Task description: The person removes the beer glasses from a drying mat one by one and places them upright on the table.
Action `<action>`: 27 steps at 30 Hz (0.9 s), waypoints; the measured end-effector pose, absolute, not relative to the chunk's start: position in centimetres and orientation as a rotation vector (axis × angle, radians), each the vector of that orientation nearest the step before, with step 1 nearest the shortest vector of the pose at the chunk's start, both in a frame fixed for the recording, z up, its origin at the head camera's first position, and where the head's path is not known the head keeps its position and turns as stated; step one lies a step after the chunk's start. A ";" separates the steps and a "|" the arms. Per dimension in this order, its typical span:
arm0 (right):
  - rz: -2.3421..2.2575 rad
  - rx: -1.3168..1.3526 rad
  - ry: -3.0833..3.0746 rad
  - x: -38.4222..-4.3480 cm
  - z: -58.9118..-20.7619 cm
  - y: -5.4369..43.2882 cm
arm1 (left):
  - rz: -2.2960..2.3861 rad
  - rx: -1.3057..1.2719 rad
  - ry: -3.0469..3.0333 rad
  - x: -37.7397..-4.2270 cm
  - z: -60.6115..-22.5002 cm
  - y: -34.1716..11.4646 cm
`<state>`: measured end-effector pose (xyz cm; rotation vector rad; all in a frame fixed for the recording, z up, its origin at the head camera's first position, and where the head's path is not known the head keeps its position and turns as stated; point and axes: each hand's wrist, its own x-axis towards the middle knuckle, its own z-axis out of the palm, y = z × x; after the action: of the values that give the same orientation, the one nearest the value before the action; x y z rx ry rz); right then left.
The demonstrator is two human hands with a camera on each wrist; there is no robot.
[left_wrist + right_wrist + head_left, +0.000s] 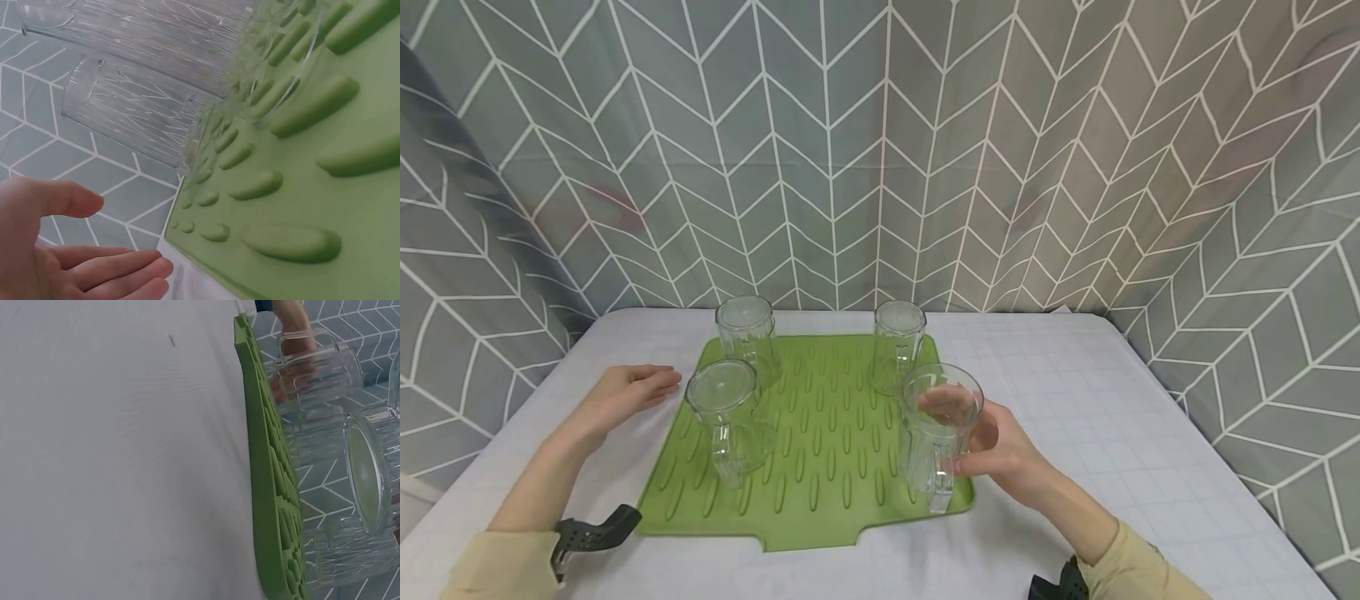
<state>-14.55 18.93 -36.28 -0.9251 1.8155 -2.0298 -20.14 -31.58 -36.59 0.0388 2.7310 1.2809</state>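
Note:
My right hand point(1003, 452) grips a clear glass mug point(922, 442) by its side, at the right front of the green ribbed drying mat point(808, 521). The mug's handle points toward me. In the right wrist view a gap shows between this mug point(365, 472) and the mat point(257, 469). My left hand point(628, 393) is beside the mat's left edge, holding nothing; the left wrist view shows its fingers point(119, 270) extended and the thumb apart. Nearest to it are a front-left glass mug point(733, 437) and a back-left one point(748, 337) on the mat.
Another glass mug point(897, 350) stands at the mat's back right. A white cloth point(1052, 375) covers the table under the mat. Behind the table and along its sides hangs a grey curtain point(857, 167) with white zigzag lines.

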 end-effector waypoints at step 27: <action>-2.053 -0.926 1.898 -16.3 -36.8 21.1 | 1.199 0.059 2.725 -20.2 -37.4 -30.9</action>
<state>-16.33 21.09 -36.78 -0.9263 1.8983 -2.0527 -20.22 -30.92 -37.37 0.0589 2.7255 1.1985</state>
